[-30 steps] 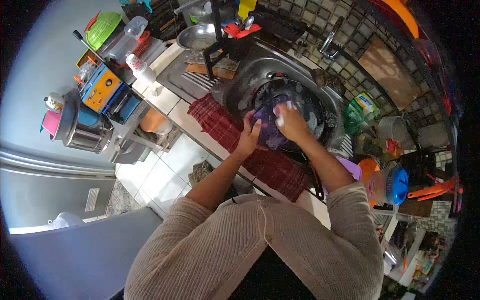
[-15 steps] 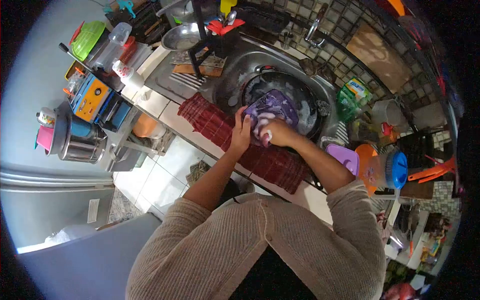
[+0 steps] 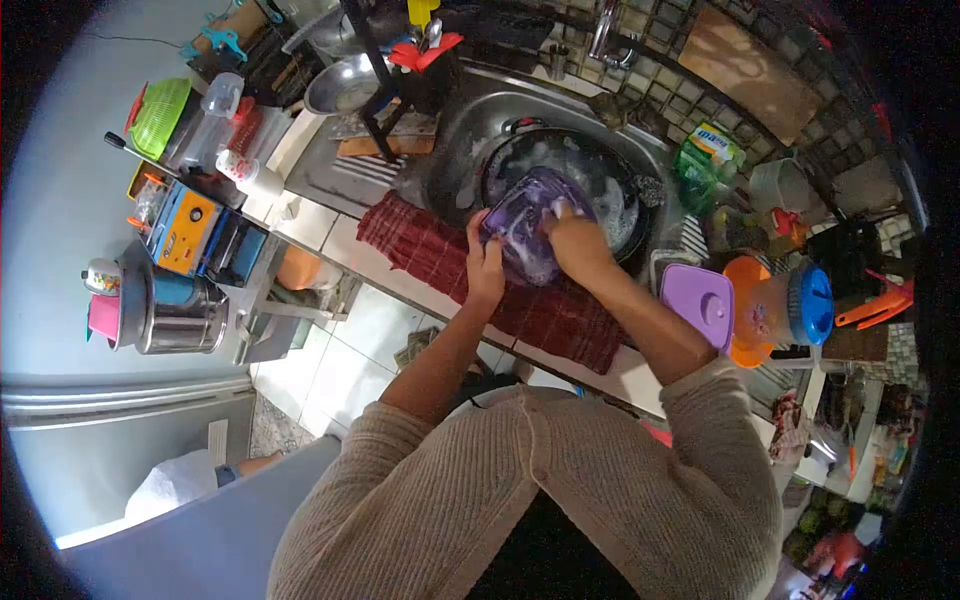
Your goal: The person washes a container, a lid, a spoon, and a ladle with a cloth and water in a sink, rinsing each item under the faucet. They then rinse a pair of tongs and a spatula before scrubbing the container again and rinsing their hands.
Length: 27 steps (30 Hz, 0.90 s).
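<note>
A soapy purple plastic container (image 3: 535, 265) is tilted over the near edge of the sink, streaked with white suds. My left hand (image 3: 487, 265) grips its left rim, thumb and fingers closed on it. My right hand (image 3: 580, 243) reaches into the container with curled fingers; white foam shows at the fingertips, and whatever they hold is hidden. Behind the container, a large dark round pan (image 3: 625, 180) with sudsy water sits in the steel sink (image 3: 468, 135). A dark red cloth (image 3: 410, 235) lies along the counter edge beneath my hands.
Right of the sink are a purple lid (image 3: 697, 300), an orange plate (image 3: 748, 350), a blue-lidded container (image 3: 810, 305) and a green-and-yellow package (image 3: 708, 160). The faucet (image 3: 605, 40) rises behind. A metal bowl (image 3: 350, 85) stands left. Another person's arm (image 3: 262, 463) shows at lower left.
The purple container has turned and tipped towards me, showing more foam. My right hand has moved right and deeper over it. Another person's arm has appeared at lower left.
</note>
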### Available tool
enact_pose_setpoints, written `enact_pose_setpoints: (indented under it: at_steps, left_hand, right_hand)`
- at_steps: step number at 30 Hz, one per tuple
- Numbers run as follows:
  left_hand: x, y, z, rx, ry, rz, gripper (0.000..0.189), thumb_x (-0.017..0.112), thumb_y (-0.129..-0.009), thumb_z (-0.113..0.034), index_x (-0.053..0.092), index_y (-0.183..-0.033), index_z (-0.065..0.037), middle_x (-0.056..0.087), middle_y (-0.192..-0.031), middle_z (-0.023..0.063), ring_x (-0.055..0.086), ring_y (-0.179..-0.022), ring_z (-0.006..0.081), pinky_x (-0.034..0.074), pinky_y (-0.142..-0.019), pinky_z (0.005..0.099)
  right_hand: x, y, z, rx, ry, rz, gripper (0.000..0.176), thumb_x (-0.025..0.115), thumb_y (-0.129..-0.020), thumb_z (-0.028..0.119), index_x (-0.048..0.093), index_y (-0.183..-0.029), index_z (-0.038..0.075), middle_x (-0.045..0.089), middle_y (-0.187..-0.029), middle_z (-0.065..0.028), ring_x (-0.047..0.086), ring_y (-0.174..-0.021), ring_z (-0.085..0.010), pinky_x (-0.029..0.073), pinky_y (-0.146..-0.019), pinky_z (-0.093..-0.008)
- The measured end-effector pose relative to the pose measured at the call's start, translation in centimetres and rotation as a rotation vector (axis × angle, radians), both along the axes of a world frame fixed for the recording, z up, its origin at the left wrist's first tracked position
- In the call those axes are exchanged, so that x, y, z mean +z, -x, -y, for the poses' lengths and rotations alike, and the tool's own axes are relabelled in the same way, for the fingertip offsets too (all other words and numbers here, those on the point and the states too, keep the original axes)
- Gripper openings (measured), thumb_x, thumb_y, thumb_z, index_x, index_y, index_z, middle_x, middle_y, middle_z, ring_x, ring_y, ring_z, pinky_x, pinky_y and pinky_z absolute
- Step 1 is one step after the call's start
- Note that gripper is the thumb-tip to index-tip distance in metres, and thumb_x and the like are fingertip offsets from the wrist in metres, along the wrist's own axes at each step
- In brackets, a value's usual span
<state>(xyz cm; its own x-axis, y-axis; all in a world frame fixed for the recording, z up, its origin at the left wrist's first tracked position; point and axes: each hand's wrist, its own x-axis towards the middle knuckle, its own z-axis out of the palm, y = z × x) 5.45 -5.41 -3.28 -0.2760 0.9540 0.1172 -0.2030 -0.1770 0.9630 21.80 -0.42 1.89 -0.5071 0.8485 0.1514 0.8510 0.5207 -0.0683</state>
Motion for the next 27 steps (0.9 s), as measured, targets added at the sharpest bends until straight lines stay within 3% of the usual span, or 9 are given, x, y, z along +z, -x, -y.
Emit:
enact_pose_setpoints:
  at_steps: [2,4,5,7,15,20,22,24,27]
  left_hand:
    - [0.3,0.0,0.0,0.014,-0.015,-0.060,0.039,0.038,-0.088,-0.017,0.036,-0.126,-0.009,0.049,-0.110,0.0112,0.048,-0.095,0.0191,0.038,-0.086,0.0303]
    - [1.0,0.0,0.1,0.024,0.030,-0.099,0.039,0.038,-0.088,-0.018,0.037,-0.126,-0.010,0.050,-0.109,0.0115,0.048,-0.095,0.0195,0.038,-0.087,0.0303]
    - [1.1,0.1,0.1,0.022,0.069,-0.142,0.039,0.038,-0.088,-0.018,0.037,-0.126,-0.010,0.051,-0.108,0.0118,0.049,-0.095,0.0198,0.037,-0.087,0.0303]
    - [1.5,0.2,0.1,0.027,0.078,-0.174,0.038,0.038,-0.088,-0.019,0.038,-0.126,-0.010,0.051,-0.108,0.0126,0.049,-0.096,0.0206,0.037,-0.088,0.0306]
    - [-0.5,0.3,-1.2,-0.053,0.139,-0.127,0.037,0.038,-0.089,-0.020,0.042,-0.125,-0.008,0.052,-0.112,0.0147,0.049,-0.102,0.0231,0.036,-0.091,0.0318]
    - [-2.3,0.8,-1.8,-0.109,0.265,-0.126,0.039,0.039,-0.090,-0.021,0.040,-0.126,-0.006,0.051,-0.110,0.0137,0.047,-0.101,0.0220,0.035,-0.091,0.0305]
    - [0.1,0.7,-1.4,-0.127,0.252,-0.157,0.040,0.040,-0.090,-0.022,0.039,-0.126,-0.006,0.051,-0.110,0.0135,0.047,-0.101,0.0216,0.035,-0.091,0.0304]
    - [0.7,0.7,-0.7,-0.145,0.265,-0.185,0.041,0.042,-0.090,-0.023,0.038,-0.127,-0.006,0.051,-0.110,0.0132,0.047,-0.101,0.0211,0.035,-0.092,0.0302]
    - [-1.0,1.3,-1.8,-0.210,0.281,-0.079,0.044,0.045,-0.090,-0.025,0.035,-0.128,-0.005,0.051,-0.109,0.0126,0.047,-0.100,0.0203,0.035,-0.091,0.0303]
  right_hand:
    - [-0.3,-0.3,0.5,-0.035,0.008,-0.018,0.016,0.055,-0.079,0.020,0.062,-0.086,0.007,0.060,-0.088,-0.0179,0.061,-0.080,-0.0317,0.048,-0.063,-0.0436]
    - [-0.6,-0.7,0.6,-0.024,0.250,-0.234,0.011,0.055,-0.075,0.015,0.062,-0.081,0.009,0.060,-0.077,-0.0158,0.061,-0.075,-0.0319,0.048,-0.065,-0.0433]
    - [-0.6,-0.3,1.2,-0.021,0.251,-0.238,0.011,0.055,-0.075,0.015,0.062,-0.081,0.009,0.060,-0.077,-0.0158,0.061,-0.075,-0.0319,0.048,-0.065,-0.0433]
    - [-0.6,0.8,2.7,0.267,0.466,-0.515,0.008,0.059,-0.070,0.013,0.062,-0.076,0.009,0.060,-0.071,-0.0143,0.061,-0.071,-0.0331,0.047,-0.064,-0.0435]
    - [1.0,0.4,0.9,0.340,0.457,-0.120,0.018,0.057,-0.074,0.014,0.063,-0.090,0.012,0.064,-0.085,-0.0147,0.061,-0.081,-0.0346,0.048,-0.072,-0.0432]
    - [-0.2,0.2,-1.6,-0.076,0.444,-0.004,0.021,0.054,-0.078,0.022,0.065,-0.090,0.008,0.064,-0.089,-0.0178,0.062,-0.086,-0.0340,0.049,-0.073,-0.0431]
    - [-0.5,0.9,-2.8,-0.184,0.454,0.046,0.024,0.054,-0.079,0.024,0.066,-0.089,0.006,0.063,-0.089,-0.0194,0.062,-0.086,-0.0336,0.049,-0.073,-0.0432]
    - [-0.4,2.5,-2.9,-0.335,0.414,-0.125,0.025,0.056,-0.076,0.025,0.067,-0.082,0.004,0.063,-0.087,-0.0211,0.062,-0.083,-0.0349,0.049,-0.072,-0.0435]
    - [-0.6,4.8,-1.6,-0.128,0.385,-0.026,0.029,0.050,-0.080,0.027,0.066,-0.085,0.004,0.064,-0.086,-0.0204,0.062,-0.082,-0.0356,0.048,-0.075,-0.0444]
